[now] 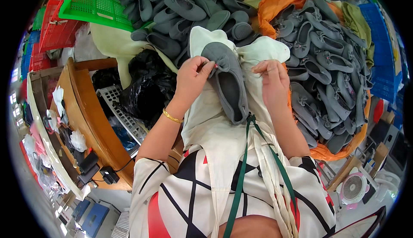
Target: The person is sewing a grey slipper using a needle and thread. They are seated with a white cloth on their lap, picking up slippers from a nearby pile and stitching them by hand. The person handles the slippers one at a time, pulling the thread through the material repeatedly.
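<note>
A dark grey slip-on shoe (pixel 232 92) lies on my lap, toe pointing away from me, its opening facing up. On its upper sits a small grey bow with a red bead. My left hand (pixel 193 78) is closed in a pinch at the bow's left side, beside the bead. Apart from the shoe, to its right, my right hand (pixel 275 83) is raised with thumb and forefinger together; anything between them is too small to make out. Pale cloth (pixel 206 128) covers my lap under the shoe.
Grey shoes (pixel 185 7) are heaped ahead; more (pixel 327 66) fill an orange sack (pixel 267 5) at right. A green crate (pixel 97 5) stands far left, with a black plastic bag (pixel 150 87) and wooden desk (pixel 86 122) nearer. A white fan (pixel 353 187) is at lower right.
</note>
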Available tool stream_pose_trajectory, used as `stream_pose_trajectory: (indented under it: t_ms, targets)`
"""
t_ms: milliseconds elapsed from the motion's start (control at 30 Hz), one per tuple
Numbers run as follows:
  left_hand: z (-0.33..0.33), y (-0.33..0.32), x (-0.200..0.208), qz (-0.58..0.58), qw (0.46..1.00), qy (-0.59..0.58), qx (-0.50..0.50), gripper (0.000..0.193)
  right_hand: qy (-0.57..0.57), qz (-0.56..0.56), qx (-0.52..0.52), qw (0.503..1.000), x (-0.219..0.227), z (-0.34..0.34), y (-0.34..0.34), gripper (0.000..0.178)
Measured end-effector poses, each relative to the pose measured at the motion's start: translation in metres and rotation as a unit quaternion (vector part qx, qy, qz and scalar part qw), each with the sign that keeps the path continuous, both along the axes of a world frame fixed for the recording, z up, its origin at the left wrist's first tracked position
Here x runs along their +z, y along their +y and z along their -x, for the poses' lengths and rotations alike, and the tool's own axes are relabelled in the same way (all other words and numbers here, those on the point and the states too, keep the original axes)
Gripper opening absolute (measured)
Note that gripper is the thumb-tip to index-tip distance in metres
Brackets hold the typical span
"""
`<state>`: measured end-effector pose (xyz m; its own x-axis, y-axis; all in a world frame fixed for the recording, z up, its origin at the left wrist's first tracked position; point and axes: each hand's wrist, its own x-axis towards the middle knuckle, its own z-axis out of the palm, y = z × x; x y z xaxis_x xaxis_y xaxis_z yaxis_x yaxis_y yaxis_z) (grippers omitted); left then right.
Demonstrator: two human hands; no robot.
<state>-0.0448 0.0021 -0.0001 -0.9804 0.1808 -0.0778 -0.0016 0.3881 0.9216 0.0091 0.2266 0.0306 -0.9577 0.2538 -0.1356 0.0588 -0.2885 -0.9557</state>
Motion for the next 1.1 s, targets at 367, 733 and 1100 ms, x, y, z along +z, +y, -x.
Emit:
stream_pose_trajectory:
  t_ms: [367, 733, 1100]
  targets:
    - [0.003, 0.008, 0.033, 0.123, 0.982, 0.082, -0.118, 0.022, -0.111, -0.597, 0.159, 0.778, 0.01, -0.077, 0.121, 0.01]
    - [0.014, 0.032, 0.029, 0.216, 0.974, 0.055, -0.04, 0.038, -0.111, -0.092, 0.116, 0.983, -0.01, -0.012, 0.023, 0.01]
    - [0.0, 0.016, 0.015, -0.056, 0.987, -0.147, 0.046, 0.016, -0.07, -0.273, 0.221, 0.933, -0.014, 0.019, -0.025, 0.014]
